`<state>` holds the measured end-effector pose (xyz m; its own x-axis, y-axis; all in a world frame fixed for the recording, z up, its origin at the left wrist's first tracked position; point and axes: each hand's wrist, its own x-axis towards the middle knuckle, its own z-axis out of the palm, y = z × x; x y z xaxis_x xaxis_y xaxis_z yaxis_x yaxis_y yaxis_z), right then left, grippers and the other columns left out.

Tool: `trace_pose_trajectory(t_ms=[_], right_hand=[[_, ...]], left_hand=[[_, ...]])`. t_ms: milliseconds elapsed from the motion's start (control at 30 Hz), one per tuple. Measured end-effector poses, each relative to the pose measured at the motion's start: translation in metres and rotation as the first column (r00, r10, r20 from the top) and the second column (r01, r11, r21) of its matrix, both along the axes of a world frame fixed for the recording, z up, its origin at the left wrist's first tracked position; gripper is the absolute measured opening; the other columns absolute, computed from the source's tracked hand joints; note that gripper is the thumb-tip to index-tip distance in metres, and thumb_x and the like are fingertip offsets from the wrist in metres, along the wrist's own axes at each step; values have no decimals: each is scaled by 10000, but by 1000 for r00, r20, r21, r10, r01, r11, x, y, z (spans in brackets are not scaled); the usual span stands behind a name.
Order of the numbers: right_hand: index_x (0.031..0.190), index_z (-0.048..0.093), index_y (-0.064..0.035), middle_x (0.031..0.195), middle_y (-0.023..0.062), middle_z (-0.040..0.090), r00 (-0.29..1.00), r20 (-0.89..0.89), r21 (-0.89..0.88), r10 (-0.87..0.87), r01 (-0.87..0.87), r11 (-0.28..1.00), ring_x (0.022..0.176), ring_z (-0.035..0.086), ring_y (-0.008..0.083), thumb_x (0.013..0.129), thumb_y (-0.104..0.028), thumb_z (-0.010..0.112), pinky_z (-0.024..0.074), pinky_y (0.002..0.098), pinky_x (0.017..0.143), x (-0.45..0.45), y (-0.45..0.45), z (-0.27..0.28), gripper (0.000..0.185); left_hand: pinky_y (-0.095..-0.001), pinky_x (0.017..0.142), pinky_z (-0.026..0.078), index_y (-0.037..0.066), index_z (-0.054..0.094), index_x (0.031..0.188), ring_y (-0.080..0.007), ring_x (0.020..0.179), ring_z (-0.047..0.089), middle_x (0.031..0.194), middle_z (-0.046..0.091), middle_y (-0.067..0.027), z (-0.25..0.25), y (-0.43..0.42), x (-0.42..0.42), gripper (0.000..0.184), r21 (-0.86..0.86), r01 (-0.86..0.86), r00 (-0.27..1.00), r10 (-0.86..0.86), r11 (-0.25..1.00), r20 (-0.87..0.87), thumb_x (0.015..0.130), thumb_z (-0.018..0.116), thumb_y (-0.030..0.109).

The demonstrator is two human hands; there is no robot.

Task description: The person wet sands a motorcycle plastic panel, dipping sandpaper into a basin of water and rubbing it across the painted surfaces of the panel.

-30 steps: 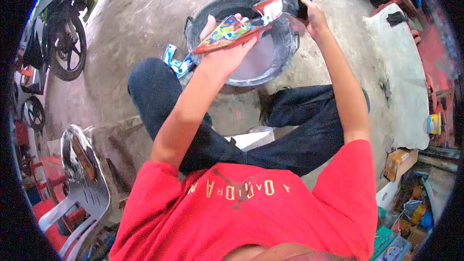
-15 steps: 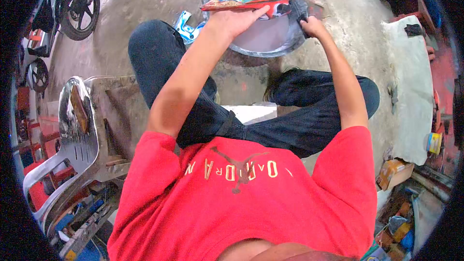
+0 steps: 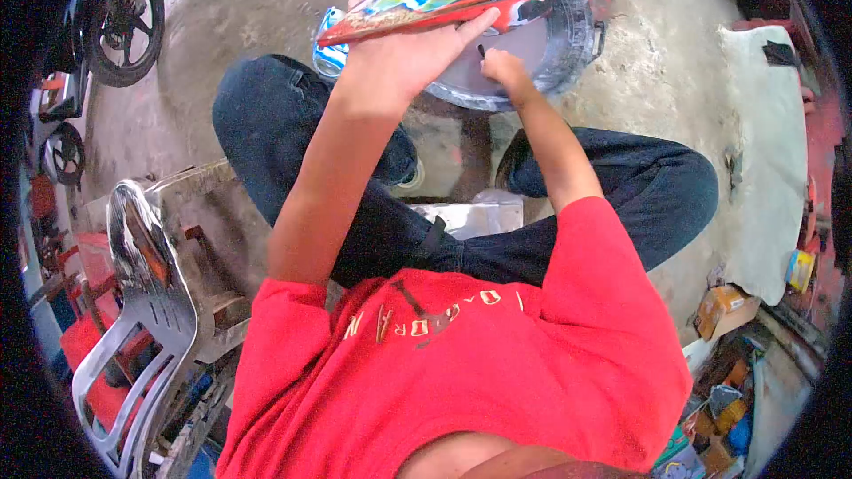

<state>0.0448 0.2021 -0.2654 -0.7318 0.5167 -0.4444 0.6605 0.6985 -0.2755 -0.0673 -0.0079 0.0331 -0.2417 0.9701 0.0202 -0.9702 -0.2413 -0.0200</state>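
Observation:
My left hand [image 3: 390, 62] holds up a long painted panel [image 3: 435, 0] from beneath, with the thumb along its near edge and fingertips showing behind it. The panel is red, white, green and blue, glossy, and tapers to a point at the left; it looks like motorcycle bodywork. Below it stands a round dark tub [image 3: 568, 62] holding greyish, cloudy water [image 3: 461, 75]. My right hand [image 3: 504, 69] is closed over the tub's near side, just below the panel. A small dark thing shows at its fingertips; its kind is unclear.
A blue-and-white painted piece [image 3: 329, 58] lies on the concrete floor [image 3: 240, 9], left of the tub. A motorcycle wheel [image 3: 129, 22] stands at the upper left. A grey plastic chair [image 3: 151, 275] is at the left, and a cardboard box [image 3: 723, 310] at the right.
My right hand has moved left from the tub's right rim to beneath the panel. My left hand keeps the panel, which now appears slightly nearer and more tilted.

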Motion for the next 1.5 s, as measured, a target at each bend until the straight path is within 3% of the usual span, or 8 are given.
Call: trace_pose_trajectory(t_ms=[333,500,600,700,933,1033,1133,1500], right_hand=[[1119,712,-23,1169,241,673,962,42,-369,-268,265,891,1104,656,385,786,-259,656,520,471,939,-24,15,-64,412],[1093,720,-44,1165,226,683,972,31,-192,-232,234,953,1091,665,379,731,-290,719,539,449,911,-15,20,-64,437],[1049,727,-41,1118,213,702,934,-41,-298,-354,327,897,1070,671,383,732,-305,729,548,445,878,-11,28,-63,412],[885,727,-40,736,85,671,943,-147,-409,-298,216,887,618,641,195,758,-345,769,533,370,571,-7,56,-49,333],[995,704,-103,778,35,664,977,-9,-460,-213,185,868,599,609,181,749,-405,809,517,353,510,28,103,90,404],[965,700,-124,768,32,657,981,119,-305,-150,180,935,618,610,179,745,-423,812,512,354,525,37,135,112,388],[825,705,-77,675,29,627,983,184,-179,-10,44,983,574,588,166,735,-428,817,492,367,517,42,136,204,380],[916,733,-35,742,221,659,818,-387,475,426,-220,852,659,654,359,900,-335,650,503,436,639,36,31,392,312]], left_hand=[[-607,1202,139,-74,362,1428,-450,1463,231,1569,263,-285,23,11,-4,641,-152,-11,996,-2,988,-86,990,387,394],[-446,1193,299,-107,414,1403,-311,1391,407,1492,429,-231,54,11,17,555,-199,-139,965,88,970,-247,1061,395,330],[-542,1153,302,-89,497,1283,-440,1334,419,1372,509,-259,47,17,8,574,-220,-6,999,-2,976,-35,1012,441,413],[-510,1174,263,-66,483,1327,-423,1342,407,1405,494,-242,44,15,8,592,-189,12,997,-26,982,-75,1001,458,427],[-671,1167,123,-58,400,1417,-430,1457,260,1532,348,-264,11,27,-5,669,217,256,961,-223,942,-166,986,338,451],[-677,1163,95,-56,410,1414,-442,1447,270,1527,361,-260,3,31,-10,686,250,296,950,-256,922,-180,988,321,474],[-646,1179,94,-45,380,1438,-419,1443,293,1528,372,-242,55,34,23,683,-385,-110,955,-11,917,-298,997,303,471],[-545,1168,268,-11,422,1390,-352,1329,445,1367,528,-195,36,29,49,650,-376,-156,986,165,913,-8,1018,307,510]])
